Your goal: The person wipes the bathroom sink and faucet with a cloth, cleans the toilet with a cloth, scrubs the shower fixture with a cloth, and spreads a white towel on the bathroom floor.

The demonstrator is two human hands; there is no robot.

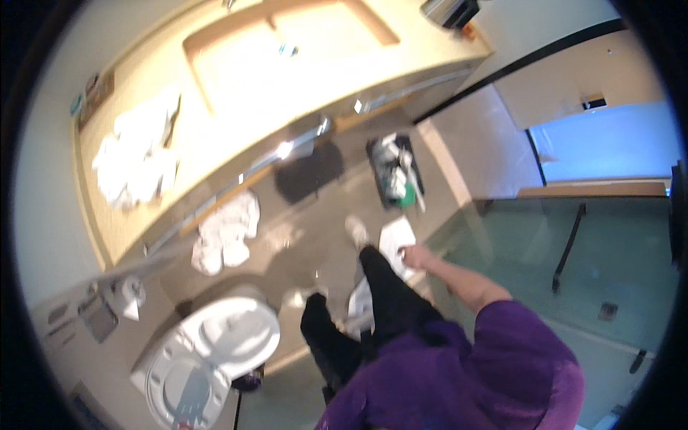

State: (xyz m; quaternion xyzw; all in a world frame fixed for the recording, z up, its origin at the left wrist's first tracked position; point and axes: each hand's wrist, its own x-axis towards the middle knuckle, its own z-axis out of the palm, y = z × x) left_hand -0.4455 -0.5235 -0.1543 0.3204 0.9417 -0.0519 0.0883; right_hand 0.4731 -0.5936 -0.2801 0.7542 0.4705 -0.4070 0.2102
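Observation:
My right hand (414,257) grips the edge of a white cloth (396,236), which hangs beside my right leg. More white fabric (362,303) shows between my legs. My left hand is not in view; a small pinkish patch at the bottom edge by the toilet lid is too unclear to name. A white toilet (236,330) with its lid raised stands to the left of my legs. Ahead on the floor, a black tray (384,180) holds white items and a green item. A crumpled white towel (228,231) lies on the floor below the counter.
A long washbasin counter (236,129) runs across the top, bearing a pile of white towels (137,153). A dark mat or scale (309,171) lies beneath it. Glass panels (500,236) with a dark handle (570,247) stand to my right. A toilet-paper roll (133,290) hangs at left.

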